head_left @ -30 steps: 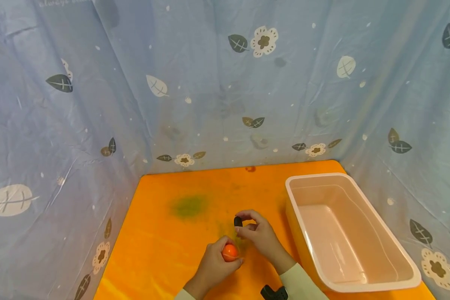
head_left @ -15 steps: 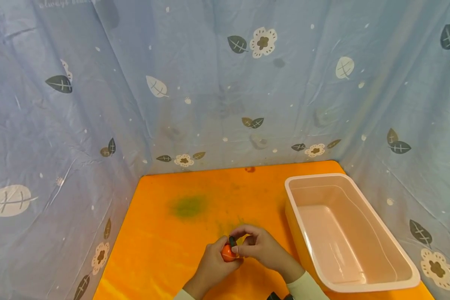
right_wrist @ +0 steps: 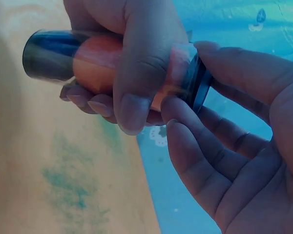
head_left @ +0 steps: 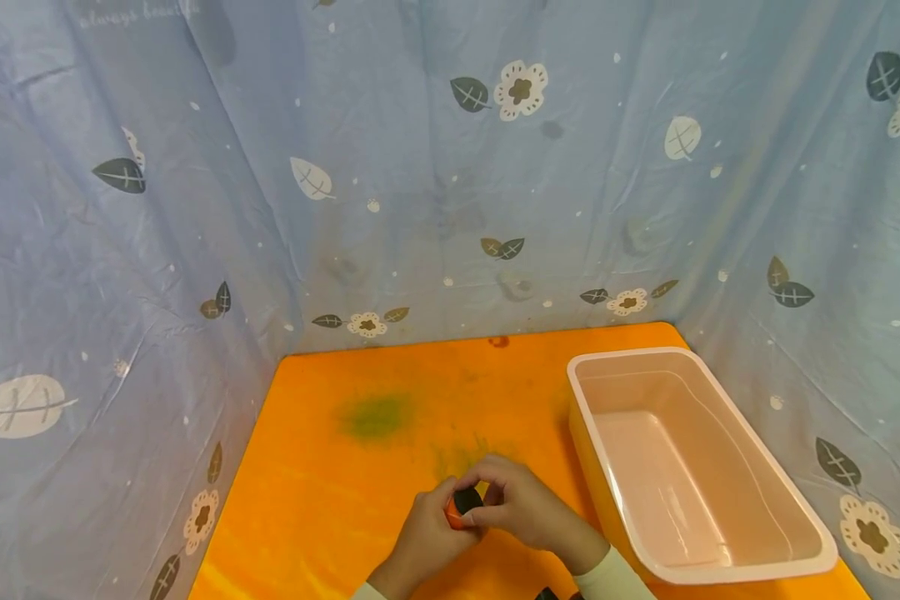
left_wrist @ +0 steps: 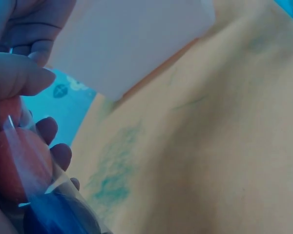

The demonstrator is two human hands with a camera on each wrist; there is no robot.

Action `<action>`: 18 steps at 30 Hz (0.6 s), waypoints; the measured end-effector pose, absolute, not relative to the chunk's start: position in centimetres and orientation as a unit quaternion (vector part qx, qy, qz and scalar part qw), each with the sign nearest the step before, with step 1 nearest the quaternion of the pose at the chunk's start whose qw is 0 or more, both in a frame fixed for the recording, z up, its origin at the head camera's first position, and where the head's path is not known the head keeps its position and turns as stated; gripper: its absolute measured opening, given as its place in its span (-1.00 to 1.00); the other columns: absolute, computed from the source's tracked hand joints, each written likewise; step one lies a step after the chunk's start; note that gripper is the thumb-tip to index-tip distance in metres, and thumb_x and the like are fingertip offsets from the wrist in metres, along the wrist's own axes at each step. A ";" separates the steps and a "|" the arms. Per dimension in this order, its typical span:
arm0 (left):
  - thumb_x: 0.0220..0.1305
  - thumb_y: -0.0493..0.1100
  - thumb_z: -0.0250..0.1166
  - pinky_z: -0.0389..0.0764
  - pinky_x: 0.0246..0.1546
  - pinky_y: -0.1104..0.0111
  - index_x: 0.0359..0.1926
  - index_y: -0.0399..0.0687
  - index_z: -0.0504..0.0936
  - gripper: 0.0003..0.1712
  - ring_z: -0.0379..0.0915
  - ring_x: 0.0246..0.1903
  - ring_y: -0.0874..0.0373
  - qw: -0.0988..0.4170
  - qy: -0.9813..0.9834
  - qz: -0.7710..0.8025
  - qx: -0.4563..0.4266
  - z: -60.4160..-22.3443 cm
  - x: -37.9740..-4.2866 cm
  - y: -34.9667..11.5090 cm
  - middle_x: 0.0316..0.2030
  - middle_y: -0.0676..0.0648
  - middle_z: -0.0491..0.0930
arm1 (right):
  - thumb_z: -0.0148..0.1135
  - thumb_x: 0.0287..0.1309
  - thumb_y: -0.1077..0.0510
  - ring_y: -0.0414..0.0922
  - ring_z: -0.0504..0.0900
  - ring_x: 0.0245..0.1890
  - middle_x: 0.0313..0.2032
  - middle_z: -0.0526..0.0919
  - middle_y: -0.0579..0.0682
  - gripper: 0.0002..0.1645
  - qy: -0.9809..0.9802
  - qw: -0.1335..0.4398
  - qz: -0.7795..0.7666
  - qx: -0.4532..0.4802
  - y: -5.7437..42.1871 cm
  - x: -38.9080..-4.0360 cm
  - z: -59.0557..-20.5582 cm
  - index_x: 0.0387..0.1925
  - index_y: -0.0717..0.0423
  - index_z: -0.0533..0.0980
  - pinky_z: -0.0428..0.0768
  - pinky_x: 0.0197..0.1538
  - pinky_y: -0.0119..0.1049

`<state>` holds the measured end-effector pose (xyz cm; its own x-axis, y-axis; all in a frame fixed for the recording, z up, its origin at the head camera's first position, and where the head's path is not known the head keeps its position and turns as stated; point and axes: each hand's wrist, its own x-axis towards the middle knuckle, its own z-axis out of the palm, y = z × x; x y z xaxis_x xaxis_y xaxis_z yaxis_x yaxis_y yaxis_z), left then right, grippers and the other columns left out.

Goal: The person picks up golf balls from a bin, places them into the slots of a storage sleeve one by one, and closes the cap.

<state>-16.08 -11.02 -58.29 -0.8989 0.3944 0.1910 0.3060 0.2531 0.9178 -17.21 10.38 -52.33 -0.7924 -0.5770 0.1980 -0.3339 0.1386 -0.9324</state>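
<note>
In the head view my left hand (head_left: pixel 429 529) grips a clear tube with orange balls inside. The right wrist view shows the tube (right_wrist: pixel 38 61) lying across the left palm, an orange ball (right_wrist: pixel 94 63) visible through its wall and a dark section at the far end. My right hand (head_left: pixel 528 510) pinches a black cap (head_left: pixel 467 500) between thumb and fingers, against the tube's near end. In the left wrist view an orange ball (left_wrist: pixel 24 163) shows beside a dark piece (left_wrist: pixel 58 214) in the tube. The left fingers hide part of the tube.
A pale pink plastic tub (head_left: pixel 708 467) stands on the right of the orange tabletop (head_left: pixel 330 483). Green smudges (head_left: pixel 378 415) mark the tabletop. A blue curtain (head_left: pixel 390 167) with leaf and flower prints encloses the back and sides.
My right hand has brought the black cap down and left, from apart to against the tube's end. The left hand has stayed in about the same place, still gripping the tube.
</note>
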 end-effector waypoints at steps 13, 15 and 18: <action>0.31 -0.28 0.55 0.65 -0.53 0.42 -0.04 0.03 0.66 -0.71 0.59 -0.55 0.33 0.042 0.789 0.560 0.248 -58.2 -16.4 -11.2 -0.33 0.16 0.72 | 0.55 0.35 0.17 -0.29 0.56 -0.37 -0.10 0.64 -0.18 -0.81 0.787 0.094 -0.518 -0.321 10.2 -17.4 -51.8 -0.08 -0.04 0.69 0.67 -0.26 -0.34; 0.31 -0.30 0.54 0.65 -0.54 0.42 -0.07 0.03 0.65 -0.72 0.59 -0.55 0.34 0.043 0.788 0.558 0.254 -58.2 -16.5 -11.2 -0.33 0.16 0.71 | 0.56 0.35 0.17 -0.28 0.56 -0.33 -0.12 0.63 -0.21 -0.83 0.791 0.095 -0.510 -0.326 10.1 -17.5 -51.7 -0.11 -0.05 0.69 0.67 -0.23 -0.34; 0.30 -0.34 0.52 0.63 -0.55 0.45 -0.12 0.07 0.63 -0.71 0.56 -0.57 0.37 0.049 0.791 0.550 0.265 -58.3 -16.7 -11.4 -0.36 0.18 0.70 | 0.56 0.34 0.17 -0.27 0.57 -0.26 -0.16 0.62 -0.25 -0.86 0.795 0.096 -0.497 -0.336 9.8 -17.6 -51.6 -0.13 -0.05 0.74 0.67 -0.18 -0.35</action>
<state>-16.67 -11.41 -58.31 -0.8551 0.4724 0.2138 0.3650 0.2555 0.8953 -17.61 9.82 -51.63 -0.7556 -0.6295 0.1811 -0.4387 0.2809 -0.8536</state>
